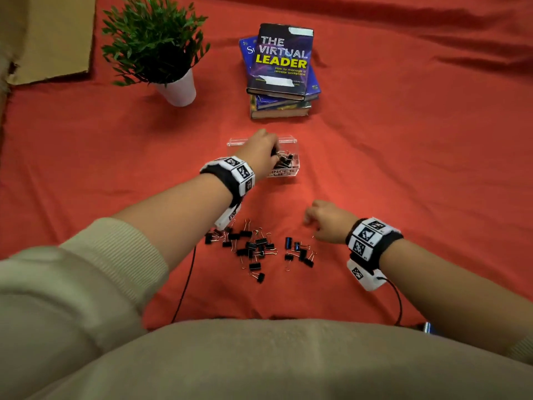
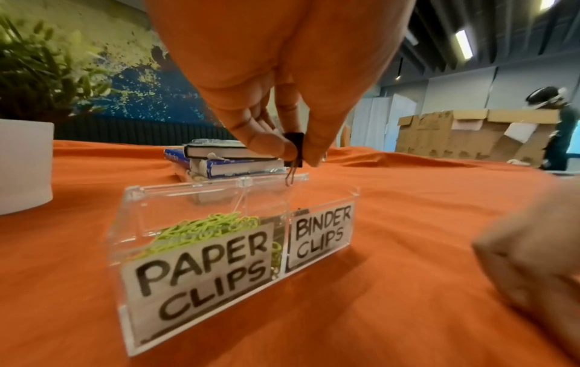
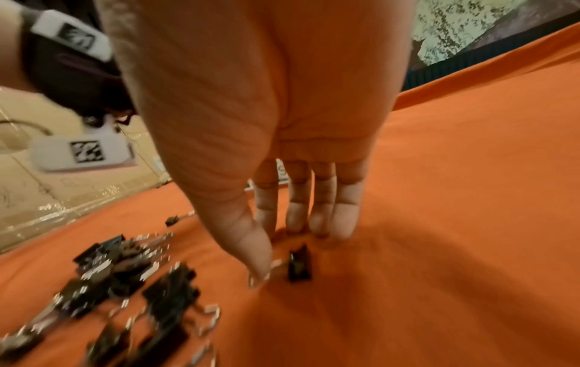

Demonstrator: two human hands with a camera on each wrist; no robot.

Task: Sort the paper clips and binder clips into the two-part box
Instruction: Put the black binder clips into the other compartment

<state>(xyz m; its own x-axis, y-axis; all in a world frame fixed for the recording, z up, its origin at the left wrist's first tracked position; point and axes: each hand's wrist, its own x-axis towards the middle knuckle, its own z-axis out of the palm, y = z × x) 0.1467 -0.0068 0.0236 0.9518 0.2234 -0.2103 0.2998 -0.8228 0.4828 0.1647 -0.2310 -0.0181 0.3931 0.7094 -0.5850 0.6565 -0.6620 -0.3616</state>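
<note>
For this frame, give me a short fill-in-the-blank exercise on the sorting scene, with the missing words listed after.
1. The left hand pinches a black ____ clip above the two-part box.
2. The paper clips in the box are ____ in colour.
3. The top book of the stack reads "The Virtual ____".
4. The plant stands in a ____ pot.

Missing words: binder; green; Leader; white

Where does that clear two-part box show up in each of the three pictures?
Head: the clear box sits mid-picture, partly behind the left hand.
Left wrist: the box fills the lower middle, labels facing the camera.
Right wrist: only a blurred sliver shows behind the fingers; I cannot be sure.
Shared landmark: the orange cloth.
</note>
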